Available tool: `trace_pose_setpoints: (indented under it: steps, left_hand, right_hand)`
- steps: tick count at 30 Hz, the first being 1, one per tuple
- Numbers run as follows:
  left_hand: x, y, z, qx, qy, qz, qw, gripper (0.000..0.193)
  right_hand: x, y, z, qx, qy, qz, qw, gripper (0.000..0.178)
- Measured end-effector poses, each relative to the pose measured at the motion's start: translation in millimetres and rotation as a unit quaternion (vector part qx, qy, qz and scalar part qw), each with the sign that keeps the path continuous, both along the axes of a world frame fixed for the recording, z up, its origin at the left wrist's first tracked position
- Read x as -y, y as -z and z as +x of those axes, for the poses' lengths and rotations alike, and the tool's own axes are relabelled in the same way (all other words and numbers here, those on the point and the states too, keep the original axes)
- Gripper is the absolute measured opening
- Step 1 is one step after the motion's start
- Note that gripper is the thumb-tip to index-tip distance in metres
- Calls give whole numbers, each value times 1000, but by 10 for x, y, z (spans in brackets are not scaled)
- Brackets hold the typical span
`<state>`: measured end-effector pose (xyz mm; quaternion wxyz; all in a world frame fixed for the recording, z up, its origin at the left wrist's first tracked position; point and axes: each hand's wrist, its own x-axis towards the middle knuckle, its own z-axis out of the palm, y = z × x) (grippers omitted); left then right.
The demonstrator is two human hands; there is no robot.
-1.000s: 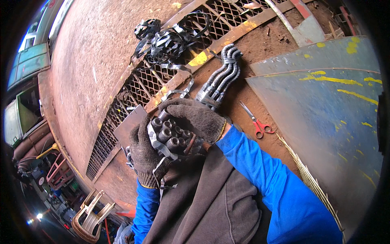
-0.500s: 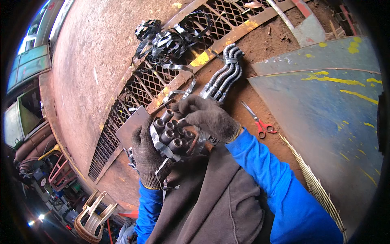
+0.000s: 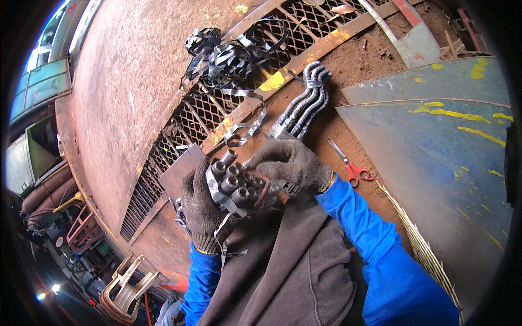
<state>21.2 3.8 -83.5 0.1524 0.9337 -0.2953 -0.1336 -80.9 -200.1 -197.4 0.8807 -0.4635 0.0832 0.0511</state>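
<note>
My left hand (image 3: 202,209), in a dark knitted glove, is wrapped round the left side of a bundle of short dark metal tubes (image 3: 231,179), open ends facing up. A shiny silver strip (image 3: 217,195) runs round the bundle, its loose tail hanging by my left wrist. At the bundle's right side is my right hand (image 3: 291,165), gloved too, thumb and fingers pinched together. A small pale tip shows at those fingertips, too little to name. Beyond the right hand lies a tied bundle of curved, ridged grey rods (image 3: 302,106). Red-handled scissors (image 3: 352,167) lie to its right.
A tangle of black and silver strip (image 3: 228,57) lies on a rusty mesh grate (image 3: 198,111); one length (image 3: 250,127) trails toward my hands. Grey metal sheets (image 3: 424,141) with yellow paint lie at right, beside thin rods (image 3: 418,239). A worn plastic chair (image 3: 128,290) stands lower left.
My right hand has drawn slightly right, away from the trailing strip, which now lies in a loose loop beyond it. My left hand keeps its hold on the tubes. The whole view has shifted a little.
</note>
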Motion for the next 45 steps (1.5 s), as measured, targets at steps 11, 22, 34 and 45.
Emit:
trace_pose_setpoints:
  steps: [11,22,34,45]
  left_hand:
    - [25,-25,26,19,22,21,999,85]
    - [-115,126,28,0,-8,15,1000,87]
    - [72,-84,27,29,37,24,999,92]
    - [1,-9,33,18,18,27,999,75]
  right_hand:
    - [19,-85,345,13,36,-87,995,28]
    - [148,-172,86,99,-51,-125,986,33]
    - [114,-255,443,63,-29,64,996,31]
    - [219,-392,318,87,-14,-33,996,33]
